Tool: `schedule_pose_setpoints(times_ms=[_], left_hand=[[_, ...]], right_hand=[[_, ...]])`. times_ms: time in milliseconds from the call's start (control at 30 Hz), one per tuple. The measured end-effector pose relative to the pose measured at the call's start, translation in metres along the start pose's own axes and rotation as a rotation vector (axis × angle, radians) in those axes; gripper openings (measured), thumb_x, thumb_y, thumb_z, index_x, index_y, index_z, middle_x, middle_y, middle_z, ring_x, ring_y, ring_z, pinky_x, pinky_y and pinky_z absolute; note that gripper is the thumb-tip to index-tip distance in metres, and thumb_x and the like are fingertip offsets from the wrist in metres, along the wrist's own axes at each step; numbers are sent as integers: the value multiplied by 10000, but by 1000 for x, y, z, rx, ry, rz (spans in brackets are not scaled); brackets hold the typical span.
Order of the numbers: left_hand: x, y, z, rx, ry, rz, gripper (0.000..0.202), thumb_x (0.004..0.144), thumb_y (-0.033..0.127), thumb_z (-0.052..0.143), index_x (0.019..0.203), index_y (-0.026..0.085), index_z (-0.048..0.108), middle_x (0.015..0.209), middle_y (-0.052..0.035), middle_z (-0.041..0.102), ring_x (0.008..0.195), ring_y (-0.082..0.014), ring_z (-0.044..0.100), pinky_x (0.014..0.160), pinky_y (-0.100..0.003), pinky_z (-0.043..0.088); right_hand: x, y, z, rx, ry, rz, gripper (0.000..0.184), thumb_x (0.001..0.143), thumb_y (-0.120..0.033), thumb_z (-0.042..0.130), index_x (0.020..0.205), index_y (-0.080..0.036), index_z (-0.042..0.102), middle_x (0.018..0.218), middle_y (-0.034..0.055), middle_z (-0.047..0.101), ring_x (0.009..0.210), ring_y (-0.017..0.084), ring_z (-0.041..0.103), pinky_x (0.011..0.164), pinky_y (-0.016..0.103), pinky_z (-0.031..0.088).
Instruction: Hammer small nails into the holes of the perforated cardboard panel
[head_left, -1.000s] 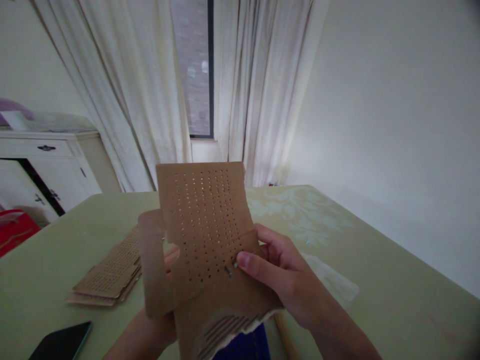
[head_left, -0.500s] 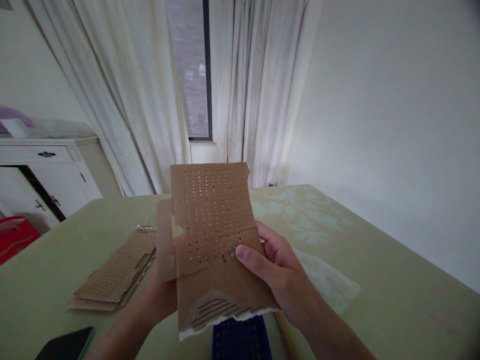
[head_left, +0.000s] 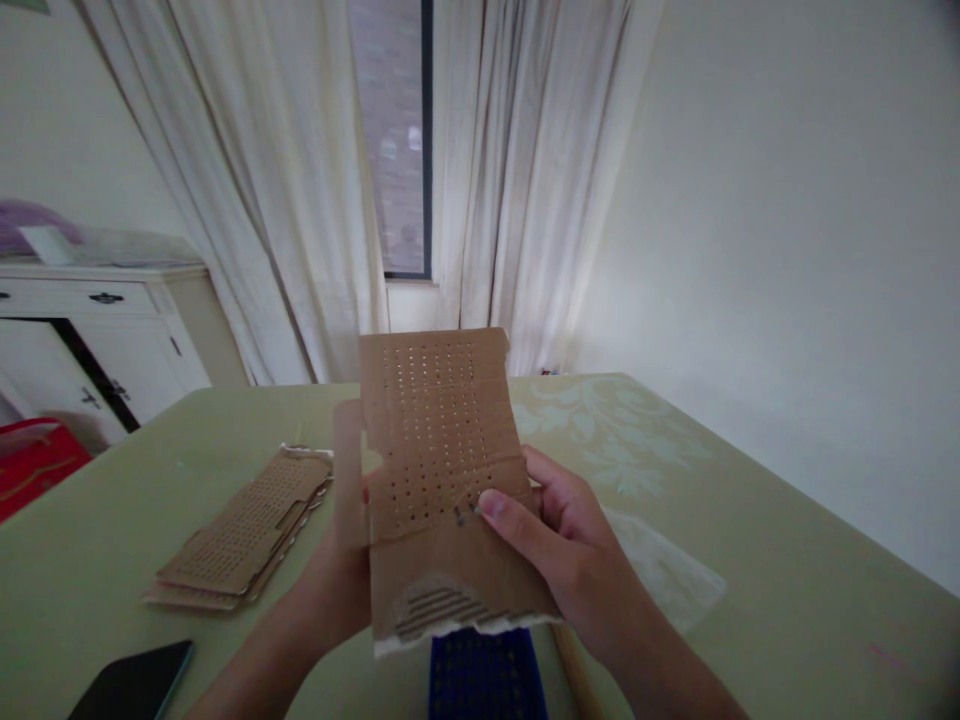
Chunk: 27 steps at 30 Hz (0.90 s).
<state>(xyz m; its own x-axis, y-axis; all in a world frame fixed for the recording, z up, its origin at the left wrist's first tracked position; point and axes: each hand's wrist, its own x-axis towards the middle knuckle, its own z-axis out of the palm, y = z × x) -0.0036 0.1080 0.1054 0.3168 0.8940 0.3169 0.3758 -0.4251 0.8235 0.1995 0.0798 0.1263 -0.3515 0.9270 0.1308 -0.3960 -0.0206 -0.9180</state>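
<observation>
A brown piece of cardboard (head_left: 442, 430) with rows of punched holes stands tilted up before me, its near edge torn so the corrugation shows. My right hand (head_left: 555, 530) grips its right side, thumb pressed on the front near the lowest holes, beside some small dark marks. Behind the left side is my left hand (head_left: 341, 590), holding the cardboard from the back; most of its fingers are hidden. A flap (head_left: 349, 470) sticks out on that side. Partly covered underneath lies a blue plastic board with a grid pattern (head_left: 487, 680).
More perforated cardboard pieces (head_left: 232, 540) lie stacked on the table (head_left: 67, 560) to the left. A dark phone-like object (head_left: 135, 680) is at the near left. Right of centre are a clear plastic sheet (head_left: 667, 565) and a wooden stick (head_left: 576, 672).
The view has shifted slightly, so most things appear a little further right. Both hands keep the same hold on the cardboard.
</observation>
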Motion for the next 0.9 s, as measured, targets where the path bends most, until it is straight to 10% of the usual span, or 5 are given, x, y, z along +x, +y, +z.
schedule_pose_setpoints(times_ms=[233, 400, 633, 800, 900], left_hand=[[-2, -10, -49, 464, 621, 43, 241, 1063, 434, 545, 1111, 244, 685, 962, -39, 729, 848, -210, 690, 651, -273, 553], [-15, 9, -19, 549, 321, 653, 197, 1039, 275, 720, 1234, 250, 706, 1080, -31, 744, 963, -182, 687, 908, -293, 563], [-34, 8, -5, 585, 246, 844, 362, 1027, 3, 554, 1313, 154, 716, 1163, -96, 775, 1093, -216, 715, 1048, -341, 570], [-35, 24, -33, 490, 270, 583, 160, 1050, 252, 639, 1088, 330, 773, 964, 14, 802, 826, -182, 751, 760, -270, 608], [-11, -5, -52, 455, -37, 114, 224, 1022, 408, 638, 902, 276, 773, 835, 17, 784, 746, -187, 726, 679, -273, 546]], right_hand=[[0, 0, -8, -675, 362, -268, 222, 999, -459, 717, 1011, -242, 670, 864, 45, 760, 783, 232, 722, 634, 287, 553], [-8, 4, -2, -842, 288, -287, 197, 1019, -429, 670, 927, -258, 638, 684, -4, 678, 606, 194, 644, 518, 262, 422], [-6, 7, 1, -1059, 250, -271, 194, 1064, -405, 581, 947, -255, 620, 664, -17, 662, 558, 184, 620, 540, 288, 361], [11, 7, -19, -1156, 427, -267, 166, 1034, -363, 600, 919, -246, 626, 695, 6, 681, 606, 216, 635, 566, 296, 383], [16, 4, -28, -892, 397, -256, 210, 1043, -437, 635, 979, -239, 666, 799, 21, 734, 712, 227, 694, 612, 286, 486]])
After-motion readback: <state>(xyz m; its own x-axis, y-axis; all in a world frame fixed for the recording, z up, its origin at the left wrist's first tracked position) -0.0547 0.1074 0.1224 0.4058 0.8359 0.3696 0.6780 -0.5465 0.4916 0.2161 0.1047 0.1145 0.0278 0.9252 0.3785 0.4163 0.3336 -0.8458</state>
